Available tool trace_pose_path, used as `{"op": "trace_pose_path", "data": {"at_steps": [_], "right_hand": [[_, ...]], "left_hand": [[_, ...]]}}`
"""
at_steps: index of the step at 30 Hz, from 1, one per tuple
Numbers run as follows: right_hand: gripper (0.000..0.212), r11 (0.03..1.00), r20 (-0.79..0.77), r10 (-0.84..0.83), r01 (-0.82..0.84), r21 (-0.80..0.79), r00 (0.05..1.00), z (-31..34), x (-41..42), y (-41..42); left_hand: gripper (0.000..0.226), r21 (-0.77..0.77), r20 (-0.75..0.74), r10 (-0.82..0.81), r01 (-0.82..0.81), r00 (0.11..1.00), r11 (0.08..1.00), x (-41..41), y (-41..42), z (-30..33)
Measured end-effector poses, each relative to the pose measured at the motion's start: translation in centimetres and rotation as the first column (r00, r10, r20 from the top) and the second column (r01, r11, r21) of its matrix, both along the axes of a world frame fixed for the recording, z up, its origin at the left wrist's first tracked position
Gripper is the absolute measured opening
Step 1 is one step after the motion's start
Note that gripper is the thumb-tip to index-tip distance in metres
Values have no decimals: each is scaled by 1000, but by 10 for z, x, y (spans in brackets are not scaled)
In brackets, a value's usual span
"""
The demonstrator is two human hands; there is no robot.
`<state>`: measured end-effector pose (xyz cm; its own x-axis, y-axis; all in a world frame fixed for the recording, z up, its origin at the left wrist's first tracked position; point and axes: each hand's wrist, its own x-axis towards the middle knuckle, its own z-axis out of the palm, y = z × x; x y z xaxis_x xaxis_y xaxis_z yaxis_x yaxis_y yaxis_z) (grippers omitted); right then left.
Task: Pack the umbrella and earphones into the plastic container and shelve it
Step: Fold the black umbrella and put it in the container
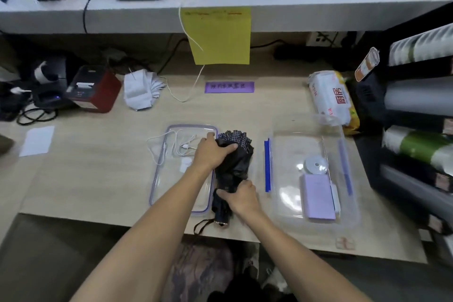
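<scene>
Two hands: left hand [210, 152] and right hand [241, 195], fingers closed around the folded black fabric umbrella [232, 167] on the tabletop [98, 179].
Advice: bundle canopy tight, then lift into the clear plastic container [316, 223].
White wired earphones [171, 146]: on lid, left.

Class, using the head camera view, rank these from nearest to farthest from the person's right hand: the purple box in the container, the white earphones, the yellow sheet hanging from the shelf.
From the right hand:
1. Purple box, just to its right, inside the clear container.
2. White earphones, up and left, on the lid.
3. Yellow sheet, far back, hanging from the shelf.
</scene>
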<state>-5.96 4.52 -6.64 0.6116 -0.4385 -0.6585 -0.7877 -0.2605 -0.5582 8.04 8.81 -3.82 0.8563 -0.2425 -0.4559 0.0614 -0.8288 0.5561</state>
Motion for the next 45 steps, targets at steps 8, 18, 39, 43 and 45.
{"op": "trace_pose_path", "data": {"at_steps": [8, 18, 39, 43, 45], "right_hand": [[75, 995, 67, -77, 72, 68, 995, -15, 10, 9], [56, 993, 59, -107, 104, 48, 993, -15, 10, 7], [26, 981, 418, -180, 196, 5, 890, 106, 3, -104], [25, 971, 377, -217, 239, -12, 900, 108, -21, -134], [31, 965, 343, -242, 261, -9, 908, 100, -36, -142]], "left_hand": [[93, 87, -4, -50, 50, 999, 995, 17, -13, -16], [88, 68, -37, 51, -48, 998, 997, 16, -14, -19], [82, -258, 123, 25, 7, 992, 966, 23, -112, 119], [68, -300, 97, -16, 44, 995, 953, 0, -144, 113], [44, -310, 108, -39, 71, 993, 948, -15, -154, 103]]}}
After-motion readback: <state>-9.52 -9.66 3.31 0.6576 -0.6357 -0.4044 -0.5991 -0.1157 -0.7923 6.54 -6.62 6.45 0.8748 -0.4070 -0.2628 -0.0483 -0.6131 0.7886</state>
